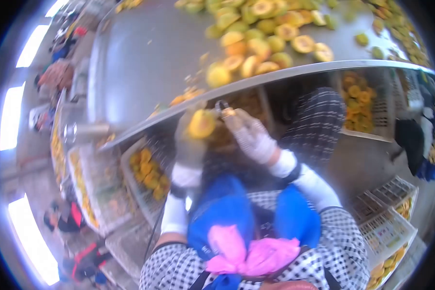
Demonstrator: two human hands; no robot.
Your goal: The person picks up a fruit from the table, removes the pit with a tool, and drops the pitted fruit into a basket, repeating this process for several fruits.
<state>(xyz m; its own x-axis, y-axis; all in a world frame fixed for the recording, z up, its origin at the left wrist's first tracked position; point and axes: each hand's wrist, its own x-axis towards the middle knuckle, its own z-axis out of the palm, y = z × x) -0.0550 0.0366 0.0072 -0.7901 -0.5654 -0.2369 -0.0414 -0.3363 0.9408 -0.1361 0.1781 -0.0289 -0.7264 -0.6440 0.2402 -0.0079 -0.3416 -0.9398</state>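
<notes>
My left hand [182,140], gloved and smeared by motion, is closed round a yellow peach [201,124] just below the table's front edge. My right hand [255,140], in a white glove, grips a small tool with a curved metal loop [221,106] at its tip. That loop points up and left, a short way from the peach and apart from it. Ahead of both hands, a heap of cut peaches [258,48] lies on the metal table [145,63], with many cut faces showing. Small scraps lie near the table's edge.
Below the table stand a crate of peach pieces [150,174] at left and another crate [367,104] at right. Stacked plastic crates [386,232] are at lower right. A raised metal rim [295,73] runs along the table. Several people are at far left.
</notes>
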